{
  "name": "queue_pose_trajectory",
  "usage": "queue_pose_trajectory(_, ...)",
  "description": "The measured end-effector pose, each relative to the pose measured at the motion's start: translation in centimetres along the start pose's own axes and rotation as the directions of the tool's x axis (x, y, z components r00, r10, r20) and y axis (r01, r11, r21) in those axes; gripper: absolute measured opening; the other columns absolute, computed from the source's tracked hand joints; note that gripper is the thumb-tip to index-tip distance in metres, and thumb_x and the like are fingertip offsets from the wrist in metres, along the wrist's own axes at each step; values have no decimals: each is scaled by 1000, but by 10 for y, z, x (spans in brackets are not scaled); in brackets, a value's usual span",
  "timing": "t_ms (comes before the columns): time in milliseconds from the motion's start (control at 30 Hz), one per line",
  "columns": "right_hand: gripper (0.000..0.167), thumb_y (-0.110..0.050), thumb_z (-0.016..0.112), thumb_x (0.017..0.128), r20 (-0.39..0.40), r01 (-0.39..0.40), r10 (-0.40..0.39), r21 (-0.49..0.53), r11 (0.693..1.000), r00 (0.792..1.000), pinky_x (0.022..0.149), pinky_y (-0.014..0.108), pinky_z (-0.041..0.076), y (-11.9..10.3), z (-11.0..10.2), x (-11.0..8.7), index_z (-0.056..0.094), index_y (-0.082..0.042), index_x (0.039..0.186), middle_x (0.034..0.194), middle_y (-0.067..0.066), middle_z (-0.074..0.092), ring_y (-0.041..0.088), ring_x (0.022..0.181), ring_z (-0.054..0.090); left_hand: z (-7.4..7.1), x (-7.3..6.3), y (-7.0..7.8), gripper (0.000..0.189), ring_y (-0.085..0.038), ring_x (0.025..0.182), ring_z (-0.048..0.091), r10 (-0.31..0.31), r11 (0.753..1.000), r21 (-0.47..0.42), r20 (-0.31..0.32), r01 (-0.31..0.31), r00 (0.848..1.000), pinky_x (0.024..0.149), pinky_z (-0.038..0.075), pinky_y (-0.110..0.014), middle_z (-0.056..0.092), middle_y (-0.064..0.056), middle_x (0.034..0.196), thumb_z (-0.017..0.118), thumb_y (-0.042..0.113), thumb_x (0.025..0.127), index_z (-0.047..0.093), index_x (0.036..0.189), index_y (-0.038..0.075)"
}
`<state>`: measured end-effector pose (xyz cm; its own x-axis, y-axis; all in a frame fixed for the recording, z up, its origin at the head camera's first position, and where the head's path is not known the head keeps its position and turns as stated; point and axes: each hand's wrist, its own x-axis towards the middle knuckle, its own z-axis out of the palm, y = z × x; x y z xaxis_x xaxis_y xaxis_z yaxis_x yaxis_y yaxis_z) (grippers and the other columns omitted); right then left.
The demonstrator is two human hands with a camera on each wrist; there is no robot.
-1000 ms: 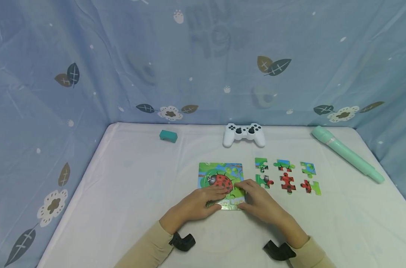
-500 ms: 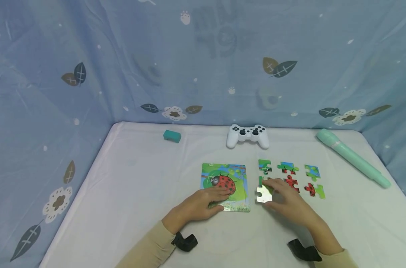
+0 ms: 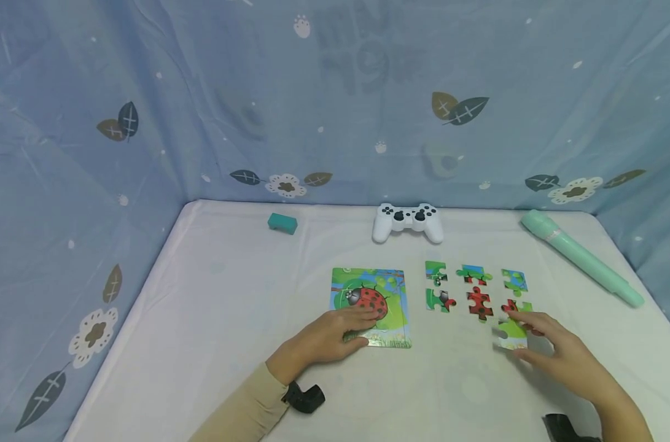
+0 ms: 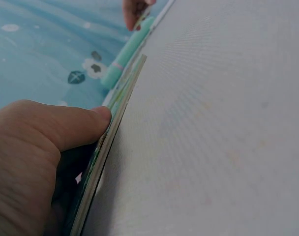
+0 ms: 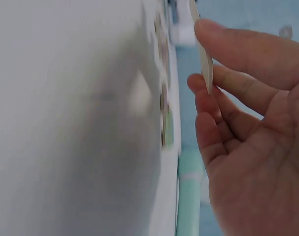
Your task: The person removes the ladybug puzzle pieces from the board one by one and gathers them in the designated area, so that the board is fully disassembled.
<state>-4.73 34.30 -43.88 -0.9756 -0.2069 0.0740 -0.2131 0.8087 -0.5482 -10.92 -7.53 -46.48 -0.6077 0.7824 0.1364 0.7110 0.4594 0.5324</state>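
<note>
A square ladybug puzzle board (image 3: 392, 331) lies on the white table, and my left hand (image 3: 335, 334) rests on it with the fingers laid across the picture. In the left wrist view the thumb (image 4: 85, 125) touches the board's edge. Off to the right, my right hand (image 3: 558, 353) pinches a green puzzle piece (image 3: 514, 334) between thumb and fingers. The right wrist view shows this piece (image 5: 206, 66) edge-on, raised off the table. Just beyond it lies a red and green piece (image 3: 525, 308), partly hidden by the fingers.
Several loose pieces lie in two rows right of the board, among them a red piece (image 3: 479, 303) and a blue-green piece (image 3: 514, 280). Behind are a white game controller (image 3: 408, 222), a teal block (image 3: 282, 223) and a mint-green microphone-shaped object (image 3: 583, 258). Blue fabric (image 3: 335, 92) hangs beyond.
My right hand has taken a piece from the board's lower right and carried it rightward, below the rows of loose pieces. The left hand has stayed on the board.
</note>
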Motion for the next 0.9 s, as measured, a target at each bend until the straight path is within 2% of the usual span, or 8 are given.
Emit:
queue_pose_trajectory(167, 58, -17, 78, 78, -2, -58, 58, 34, 998, 998, 70, 4, 33, 21, -4, -16, 54, -11, 131, 117, -40, 36, -25, 97, 33, 0, 0, -1, 40, -14, 133, 44, 6, 1000, -16, -10, -6, 1000, 114, 33, -30, 52, 0, 140, 59, 25, 94, 59, 130, 8)
queue_pose_trajectory(433, 54, -20, 72, 84, 52, -121, 116, 100, 988, 992, 77, -2, 21, 31, 0, -25, 51, -8, 133, 118, -39, 33, -30, 104, 24, 2, 0, -2, 41, -14, 135, 42, 8, 1000, -9, -10, -9, 1000, 114, 32, -30, 50, 1, 141, 58, 27, 95, 58, 131, 9)
queue_pose_trajectory(500, 54, -16, 72, 84, 37, -91, 87, 119, 989, 995, 78, -5, 18, 30, 2, -25, 51, -6, 133, 119, -40, 33, -30, 106, 23, 1, 0, -2, 40, -14, 134, 43, 9, 1000, -14, -12, -9, 1000, 114, 32, -31, 51, 0, 141, 58, 26, 94, 58, 131, 9)
queue_pose_trajectory(667, 56, -6, 75, 79, -23, 3, 0, 117, 993, 1000, 79, -3, 23, 29, 5, -22, 54, -5, 131, 121, -37, 35, -26, 107, 30, 1, 0, -2, 40, -14, 134, 43, 3, 1000, -23, -10, -3, 1000, 114, 32, -30, 51, 1, 140, 59, 26, 94, 59, 130, 9)
queue_pose_trajectory(900, 57, -7, 76, 77, -38, 25, -23, 71, 997, 999, 83, -7, 19, 30, 6, -21, 56, -7, 131, 121, -33, 33, -28, 111, 22, 2, 0, -2, 41, -14, 134, 43, 0, 1000, -18, -6, 0, 1000, 114, 33, -31, 51, 2, 141, 59, 28, 94, 58, 131, 9)
